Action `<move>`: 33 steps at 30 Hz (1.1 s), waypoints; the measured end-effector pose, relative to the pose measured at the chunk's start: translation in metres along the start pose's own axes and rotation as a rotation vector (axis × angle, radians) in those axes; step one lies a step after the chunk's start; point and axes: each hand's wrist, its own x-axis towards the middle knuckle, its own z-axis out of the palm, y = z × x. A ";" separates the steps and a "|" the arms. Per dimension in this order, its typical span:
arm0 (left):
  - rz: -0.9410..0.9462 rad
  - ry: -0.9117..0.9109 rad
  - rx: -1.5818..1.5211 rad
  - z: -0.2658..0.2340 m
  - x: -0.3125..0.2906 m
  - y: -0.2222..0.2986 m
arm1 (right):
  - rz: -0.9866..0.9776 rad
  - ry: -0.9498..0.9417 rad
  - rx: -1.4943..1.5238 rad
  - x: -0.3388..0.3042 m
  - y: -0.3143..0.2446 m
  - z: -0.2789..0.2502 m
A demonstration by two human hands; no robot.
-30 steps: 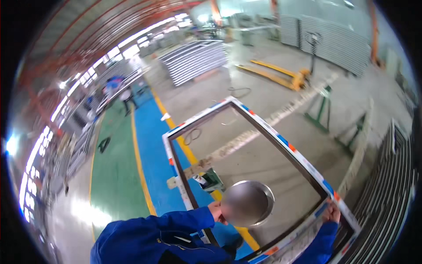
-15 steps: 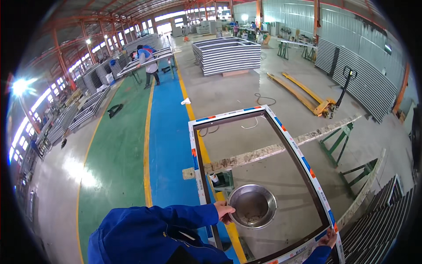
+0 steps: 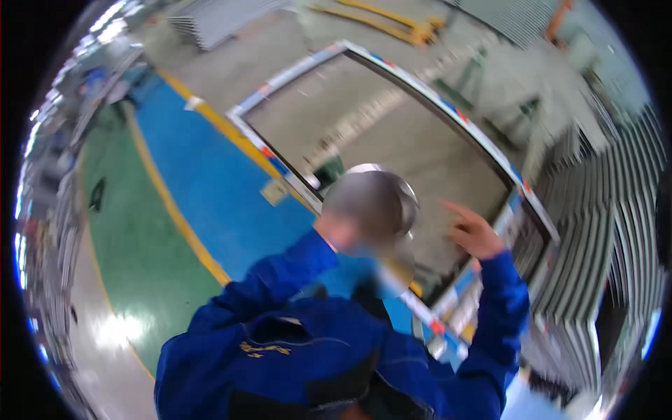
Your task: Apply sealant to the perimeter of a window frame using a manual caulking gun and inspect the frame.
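A round metal bowl (image 3: 371,199), blurred by motion, is gripped at its near left side by my left hand (image 3: 338,231). It is held over the near part of a large rectangular frame (image 3: 294,75), which has white film with blue and orange patches on its face and a dark inner edge. My right hand (image 3: 477,234) hovers over the frame's near right corner area, index finger stretched out and the other fingers partly curled, with nothing visible in it. Blur hides my left fingers and whatever is in the bowl.
The frame rests across a rough pale beam (image 3: 371,112). Green trestles (image 3: 470,77) stand beyond its right side. Tall stacks of grey profiles (image 3: 581,245) are close on my right. A yellow pallet jack (image 3: 420,31) sits at the back, and blue floor (image 3: 182,154) runs along the left.
My view has tipped down and turned. The bowl has come closer to my body in my left hand. My right hand has let go of the frame's near right corner and lifted.
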 end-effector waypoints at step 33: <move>-0.112 -0.292 -0.005 0.069 -0.089 -0.073 | 0.892 0.220 -0.476 -0.334 0.160 0.065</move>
